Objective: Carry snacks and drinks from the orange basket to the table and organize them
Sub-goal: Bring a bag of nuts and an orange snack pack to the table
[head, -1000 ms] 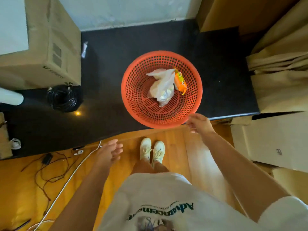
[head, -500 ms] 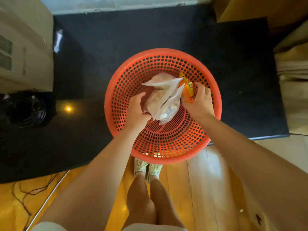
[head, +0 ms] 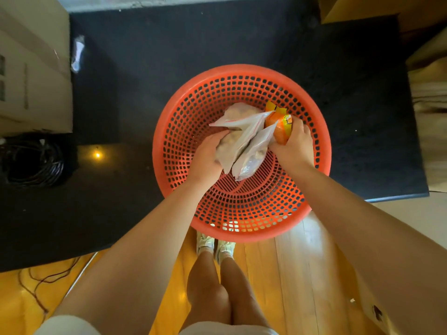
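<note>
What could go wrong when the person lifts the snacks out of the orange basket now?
The left hand holds a clear zip bag, but a second clear bag lies loose between the hands and may slip out. The right hand grips only the orange packet. The orange basket overhangs the black ledge and could tip.

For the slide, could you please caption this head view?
Left hand grips clear zip bags and right hand grips an orange packet inside the orange basket.
</note>
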Available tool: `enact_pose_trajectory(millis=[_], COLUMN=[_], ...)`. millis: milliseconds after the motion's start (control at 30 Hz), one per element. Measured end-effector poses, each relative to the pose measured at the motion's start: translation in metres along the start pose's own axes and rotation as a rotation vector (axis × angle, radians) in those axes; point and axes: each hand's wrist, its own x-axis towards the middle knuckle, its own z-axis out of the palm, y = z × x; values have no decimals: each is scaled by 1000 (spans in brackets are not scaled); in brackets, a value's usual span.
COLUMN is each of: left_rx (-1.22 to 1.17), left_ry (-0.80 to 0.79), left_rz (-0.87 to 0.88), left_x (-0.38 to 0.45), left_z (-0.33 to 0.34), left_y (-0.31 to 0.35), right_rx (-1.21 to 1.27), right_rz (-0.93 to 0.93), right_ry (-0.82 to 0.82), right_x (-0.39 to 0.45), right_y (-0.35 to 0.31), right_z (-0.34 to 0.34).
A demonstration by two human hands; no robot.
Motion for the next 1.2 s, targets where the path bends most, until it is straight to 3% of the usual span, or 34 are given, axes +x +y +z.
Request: enact_pose_trajectory(millis=[167,367,667,800,933,1067,1200], left_rx=[-163,-393,-614,-641,-584,-349,-53], left_ry=[37,52,-292,-485,-755,-1024,-1159], left_rz=[-62,-107,-74,-89,-75,58,148], left_x=[-29,-76,-127,-133,-139,-155,-189], left_z=[-25,-67,-114,-108,-90,-61,-27], left_y=[22,69,126,143,164,181,186], right_rx=[233,819,1489,1709,1763,1736,1710], right_rz=[113,358,434,444,413,537,626], right_ry=[30,3,-26,151,366,626,903], right_x=[-27,-99,-232,-288,-332,-380,-445], right_y=[-9,-13,-24,-24,-25,-24,-19], right_z=[-24,-77,-140,-137,-124,-109,-85])
